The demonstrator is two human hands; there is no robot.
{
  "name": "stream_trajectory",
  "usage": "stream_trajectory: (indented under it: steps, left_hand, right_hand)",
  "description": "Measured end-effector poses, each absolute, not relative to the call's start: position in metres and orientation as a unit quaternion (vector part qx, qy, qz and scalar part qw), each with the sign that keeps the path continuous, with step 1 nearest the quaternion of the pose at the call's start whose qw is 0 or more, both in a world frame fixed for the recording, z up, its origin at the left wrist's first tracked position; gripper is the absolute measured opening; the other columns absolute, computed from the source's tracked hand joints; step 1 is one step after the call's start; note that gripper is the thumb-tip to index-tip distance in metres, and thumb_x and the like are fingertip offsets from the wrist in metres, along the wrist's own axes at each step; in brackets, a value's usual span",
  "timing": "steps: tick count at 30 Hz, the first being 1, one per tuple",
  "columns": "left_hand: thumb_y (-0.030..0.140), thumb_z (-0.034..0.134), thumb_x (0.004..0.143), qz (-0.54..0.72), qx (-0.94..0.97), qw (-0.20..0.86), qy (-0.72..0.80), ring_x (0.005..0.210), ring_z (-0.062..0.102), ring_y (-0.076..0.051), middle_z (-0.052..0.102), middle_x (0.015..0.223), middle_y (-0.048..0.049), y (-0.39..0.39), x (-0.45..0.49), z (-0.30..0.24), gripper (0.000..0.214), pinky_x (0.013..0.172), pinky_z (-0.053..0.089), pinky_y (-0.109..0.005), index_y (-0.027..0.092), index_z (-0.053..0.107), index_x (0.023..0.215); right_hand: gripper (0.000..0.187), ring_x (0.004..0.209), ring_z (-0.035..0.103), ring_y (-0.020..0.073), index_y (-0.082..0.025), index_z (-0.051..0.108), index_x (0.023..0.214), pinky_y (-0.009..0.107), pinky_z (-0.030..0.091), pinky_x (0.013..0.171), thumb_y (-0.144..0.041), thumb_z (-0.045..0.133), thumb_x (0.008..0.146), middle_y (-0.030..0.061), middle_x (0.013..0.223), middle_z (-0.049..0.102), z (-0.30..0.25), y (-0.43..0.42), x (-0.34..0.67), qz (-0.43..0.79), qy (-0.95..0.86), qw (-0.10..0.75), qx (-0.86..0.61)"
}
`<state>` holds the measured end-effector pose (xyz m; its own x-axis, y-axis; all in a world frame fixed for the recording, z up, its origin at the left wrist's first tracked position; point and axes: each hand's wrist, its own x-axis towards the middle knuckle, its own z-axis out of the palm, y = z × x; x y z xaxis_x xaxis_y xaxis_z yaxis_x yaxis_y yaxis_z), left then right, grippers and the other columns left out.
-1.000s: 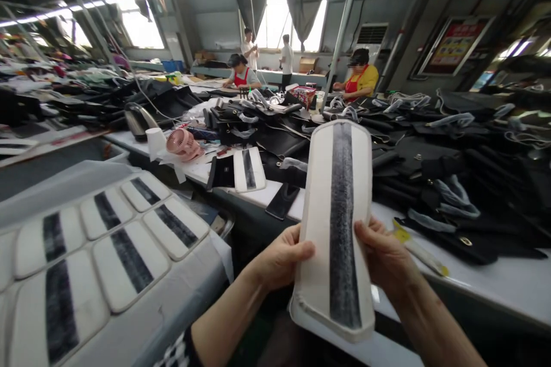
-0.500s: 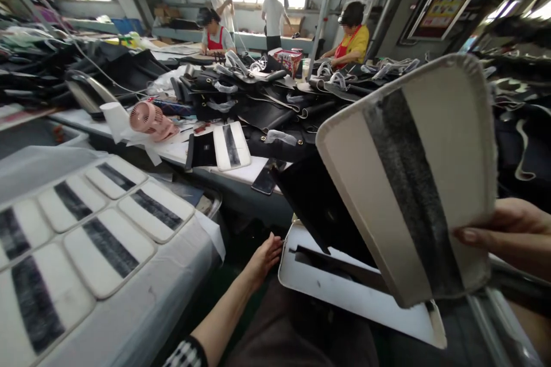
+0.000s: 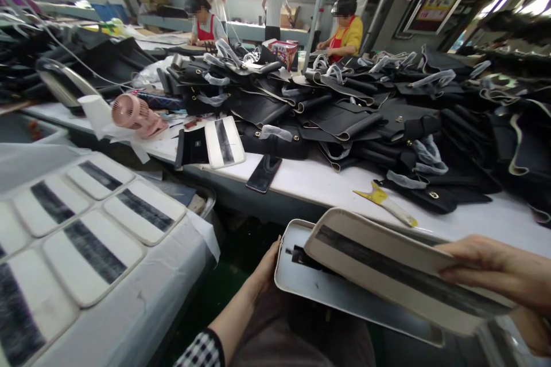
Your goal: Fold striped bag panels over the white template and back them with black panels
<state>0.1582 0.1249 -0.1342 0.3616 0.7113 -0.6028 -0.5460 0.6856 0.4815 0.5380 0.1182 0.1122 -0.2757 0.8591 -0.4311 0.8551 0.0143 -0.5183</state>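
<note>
A cream panel with rounded corners and a dark stripe (image 3: pixel 379 258) is gripped along its right side by my right hand (image 3: pixel 495 266), thumb on top. The panel lies tilted low over a shallow white metal tray (image 3: pixel 301 287) with a dark slot, covering much of it. My left hand (image 3: pixel 267 268) closes on the tray's left end, its fingers partly hidden behind the rim. To the left, several similar striped panels (image 3: pixel 97 252) lie in rows on a covered table (image 3: pixel 167 298).
On the workbench (image 3: pixel 301 183) are a phone (image 3: pixel 264 173), a yellow-ended tool (image 3: pixel 387 203), a striped panel (image 3: pixel 224 142), a pink fan (image 3: pixel 135 114) and heaps of black bag pieces (image 3: pixel 344 117). Several people work or stand farther back.
My right hand has lowered the panel from upright to nearly flat over the tray. My left hand has moved from open fingers beside the tray to its left end.
</note>
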Motion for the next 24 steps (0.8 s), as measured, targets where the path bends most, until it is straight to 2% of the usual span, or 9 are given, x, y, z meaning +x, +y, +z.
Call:
stream_trajectory:
  steps: [3, 6, 9, 11, 14, 17, 19, 21, 24]
  left_hand:
    - [0.06, 0.063, 0.082, 0.38, 0.102, 0.825, 0.407, 0.083, 0.07, -0.027, 0.074, 0.091, -0.0127, 0.125, 0.157, -0.131, 0.055, 0.082, 0.052, -0.039, 0.013, 0.068, 0.11]
    - [0.059, 0.067, 0.079, 0.388, 0.102, 0.818, 0.411, 0.087, 0.07, -0.027, 0.074, 0.093, -0.0109, 0.127, 0.157, -0.132, 0.054, 0.086, 0.051, -0.037, 0.014, 0.067, 0.11]
    - [0.059, 0.069, 0.076, 0.395, 0.102, 0.812, 0.418, 0.089, 0.069, -0.027, 0.074, 0.094, -0.0103, 0.127, 0.157, -0.135, 0.057, 0.086, 0.05, -0.037, 0.013, 0.066, 0.111]
    - [0.06, 0.07, 0.076, 0.4, 0.102, 0.807, 0.422, 0.089, 0.069, -0.027, 0.074, 0.094, -0.0102, 0.126, 0.157, -0.137, 0.059, 0.085, 0.051, -0.037, 0.013, 0.064, 0.113]
    - [0.058, 0.071, 0.076, 0.408, 0.103, 0.8, 0.427, 0.092, 0.069, -0.026, 0.073, 0.098, -0.0096, 0.127, 0.155, -0.139, 0.06, 0.087, 0.05, -0.036, 0.015, 0.063, 0.116]
    - [0.054, 0.073, 0.075, 0.413, 0.105, 0.796, 0.429, 0.097, 0.068, -0.026, 0.072, 0.103, -0.0087, 0.129, 0.154, -0.14, 0.06, 0.09, 0.048, -0.036, 0.017, 0.061, 0.12]
    - [0.052, 0.074, 0.075, 0.414, 0.105, 0.796, 0.429, 0.1, 0.067, -0.026, 0.072, 0.105, -0.0081, 0.13, 0.153, -0.141, 0.059, 0.092, 0.047, -0.037, 0.018, 0.061, 0.121]
    - [0.051, 0.075, 0.074, 0.415, 0.105, 0.796, 0.428, 0.102, 0.066, -0.026, 0.072, 0.107, -0.0078, 0.131, 0.153, -0.14, 0.059, 0.094, 0.047, -0.037, 0.018, 0.061, 0.122]
    - [0.05, 0.075, 0.074, 0.417, 0.105, 0.798, 0.422, 0.103, 0.066, -0.027, 0.072, 0.108, -0.009, 0.13, 0.153, -0.135, 0.061, 0.094, 0.047, -0.037, 0.018, 0.061, 0.124]
  right_hand:
    - [0.03, 0.099, 0.064, 0.0215, -0.032, 0.073, 0.102, 0.024, 0.051, 0.089, -0.052, 0.06, 0.086, 0.001, 0.102, 0.071, 0.117, 0.137, 0.514, 0.435, -0.694, -0.072, -0.57]
    - [0.027, 0.092, 0.066, 0.0204, -0.023, 0.074, 0.099, 0.025, 0.051, 0.085, -0.042, 0.058, 0.088, 0.001, 0.098, 0.072, 0.11, 0.161, 0.479, 0.583, -0.631, -0.094, -0.503]
    - [0.028, 0.092, 0.068, 0.0214, -0.016, 0.073, 0.103, 0.027, 0.05, 0.086, -0.03, 0.063, 0.08, 0.0022, 0.102, 0.073, 0.074, 0.182, 0.458, 0.689, -0.57, -0.115, -0.433]
    - [0.033, 0.093, 0.068, 0.0248, -0.014, 0.072, 0.104, 0.031, 0.052, 0.085, -0.027, 0.066, 0.073, 0.0037, 0.102, 0.074, 0.045, 0.192, 0.455, 0.684, -0.576, -0.144, -0.424]
    - [0.034, 0.093, 0.068, 0.0294, -0.015, 0.072, 0.101, 0.037, 0.054, 0.082, -0.026, 0.065, 0.069, 0.0059, 0.099, 0.074, 0.018, 0.194, 0.455, 0.563, -0.656, -0.198, -0.463]
    - [0.048, 0.106, 0.064, 0.0313, -0.018, 0.065, 0.119, 0.042, 0.052, 0.092, -0.022, 0.059, 0.072, 0.0111, 0.114, 0.068, 0.011, 0.174, 0.449, 0.358, -0.755, -0.151, -0.528]
    - [0.059, 0.123, 0.054, 0.029, -0.021, 0.05, 0.138, 0.043, 0.046, 0.103, -0.019, 0.053, 0.079, 0.012, 0.135, 0.056, 0.007, 0.152, 0.439, 0.264, -0.807, -0.064, -0.524]
    - [0.061, 0.137, 0.04, 0.0267, -0.027, 0.035, 0.148, 0.044, 0.04, 0.11, -0.023, 0.047, 0.088, 0.0085, 0.152, 0.037, -0.002, 0.131, 0.426, 0.205, -0.848, 0.005, -0.489]
    - [0.063, 0.145, 0.022, 0.0282, -0.033, 0.02, 0.153, 0.051, 0.034, 0.113, -0.035, 0.046, 0.095, 0.0021, 0.16, 0.019, -0.022, 0.111, 0.407, 0.117, -0.889, 0.025, -0.442]
